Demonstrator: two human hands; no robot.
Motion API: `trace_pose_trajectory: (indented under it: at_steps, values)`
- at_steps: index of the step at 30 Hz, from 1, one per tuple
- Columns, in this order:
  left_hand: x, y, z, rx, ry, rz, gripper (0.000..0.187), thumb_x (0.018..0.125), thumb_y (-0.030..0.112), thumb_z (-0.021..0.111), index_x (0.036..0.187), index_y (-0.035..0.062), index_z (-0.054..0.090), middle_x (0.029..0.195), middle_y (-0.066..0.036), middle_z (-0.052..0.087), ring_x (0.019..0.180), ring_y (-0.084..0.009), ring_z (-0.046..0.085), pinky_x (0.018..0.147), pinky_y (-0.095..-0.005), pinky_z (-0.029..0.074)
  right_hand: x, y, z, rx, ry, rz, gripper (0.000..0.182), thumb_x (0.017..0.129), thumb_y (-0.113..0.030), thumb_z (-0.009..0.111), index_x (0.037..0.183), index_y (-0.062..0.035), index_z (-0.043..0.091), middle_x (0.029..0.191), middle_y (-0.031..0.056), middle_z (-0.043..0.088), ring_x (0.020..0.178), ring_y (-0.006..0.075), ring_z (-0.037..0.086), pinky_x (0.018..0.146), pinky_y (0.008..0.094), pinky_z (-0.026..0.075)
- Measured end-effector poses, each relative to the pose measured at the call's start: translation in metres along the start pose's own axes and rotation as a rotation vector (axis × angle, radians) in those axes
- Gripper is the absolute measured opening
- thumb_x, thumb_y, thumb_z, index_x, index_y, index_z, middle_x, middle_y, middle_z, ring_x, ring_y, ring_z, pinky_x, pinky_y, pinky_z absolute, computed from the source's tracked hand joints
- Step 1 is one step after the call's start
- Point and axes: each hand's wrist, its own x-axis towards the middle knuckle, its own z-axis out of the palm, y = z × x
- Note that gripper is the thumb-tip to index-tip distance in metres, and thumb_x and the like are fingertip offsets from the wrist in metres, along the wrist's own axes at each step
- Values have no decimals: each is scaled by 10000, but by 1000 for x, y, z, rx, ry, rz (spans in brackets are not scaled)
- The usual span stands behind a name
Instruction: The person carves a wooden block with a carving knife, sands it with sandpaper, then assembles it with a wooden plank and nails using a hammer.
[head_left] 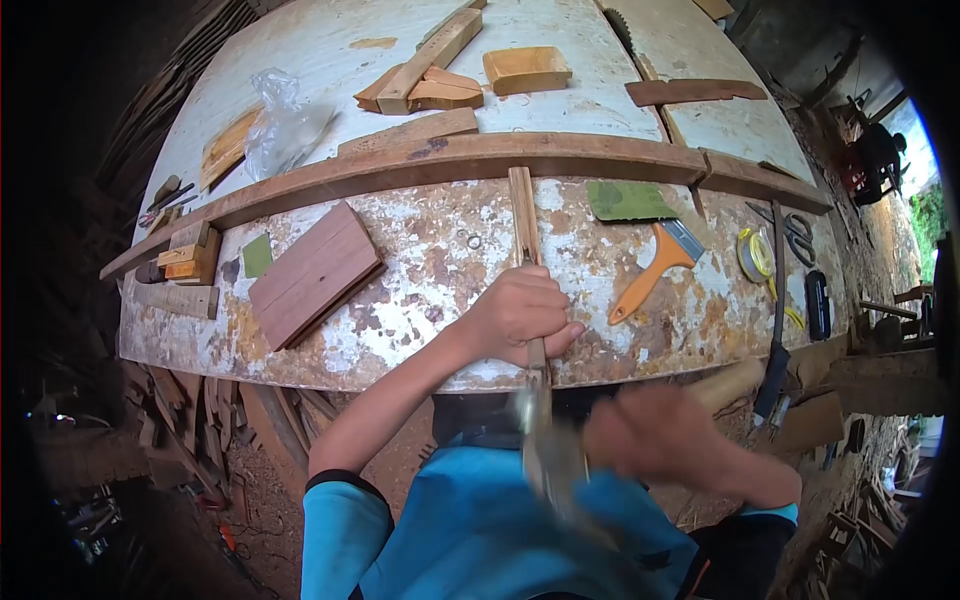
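A narrow wooden strip (522,205) lies on the paint-stained workbench (420,290), one end by the long wooden bar. My left hand (522,312) is closed round a slim chisel-like tool (538,355) over the near end of this strip; the fingers hide much of it. Below, close to my body, my right hand (650,435) is blurred by motion and closed on a hammer, whose pale wooden handle (732,385) sticks out to the right. The hammer's metal head (545,450) is a smear just under the slim tool.
A long wooden bar (450,158) crosses the bench. Left of my left hand lies a reddish board (315,275). To the right are a paintbrush (655,270), green sandpaper (630,201), a tape roll (755,255) and scissors (798,238). A saw blade (618,30) shows beyond the bar.
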Motion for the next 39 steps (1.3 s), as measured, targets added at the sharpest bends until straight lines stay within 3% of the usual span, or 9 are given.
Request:
trace_pose_trajectory:
  at_steps: [5,9,13,16,19,26,30,34,39]
  values:
    - [1,-2,2,28,8,7,382,687,18,638,479,76,323,483,-37,325,423,-205,368,448,-336,270,-10,-12,-6,44,200,-151,171,657,-157,584,812,-105,537,624,-3,371,501,107,429,418,249,352]
    - [-1,0,2,51,-20,3,380,684,20,647,480,76,331,489,-39,335,431,-203,374,460,-335,279,-1,3,-8,112,-39,203,194,641,-160,577,822,-107,530,632,-8,351,515,108,413,444,246,360]
    - [2,-3,3,72,-4,13,375,684,27,650,480,76,340,489,-38,338,437,-199,375,466,-335,279,-11,-13,-20,64,-5,-5,273,620,-214,663,820,-106,512,657,17,449,553,177,520,479,294,426]
    - [1,-3,2,75,-7,-2,375,690,41,652,480,75,343,485,-38,335,439,-198,372,471,-333,277,-13,-19,-13,7,237,-140,197,629,-183,588,798,-102,529,625,-9,361,502,119,438,420,264,362]
    - [0,1,4,86,-53,-13,376,696,48,651,479,74,345,483,-41,332,439,-199,365,481,-333,279,-2,5,-3,170,-22,219,183,626,-184,591,779,-103,533,611,-20,339,523,105,424,444,247,361]
    - [3,0,-6,39,-36,-58,380,728,56,663,496,69,362,485,-40,351,454,-205,398,490,-331,300,-11,-10,-5,-37,287,-132,179,664,-170,588,822,-99,544,612,-18,346,522,101,416,436,244,324]
    - [2,0,-6,70,-62,-74,384,737,69,664,498,68,363,490,-46,349,462,-210,394,506,-337,306,-2,16,2,91,-3,97,170,673,-175,585,811,-88,541,594,-15,383,501,110,441,433,237,358]
    - [1,-3,-7,52,-35,-67,391,745,98,668,500,68,365,492,-45,344,474,-212,393,520,-336,310,-3,-8,-16,-155,218,-217,122,684,-177,567,773,-104,526,575,-23,355,499,105,442,425,246,371]
    - [2,-5,-5,35,-44,-46,371,723,67,658,489,74,370,488,-35,328,463,-207,351,521,-339,295,9,25,-6,-20,7,43,120,689,-192,573,767,-119,519,564,-34,350,496,117,439,416,254,359]
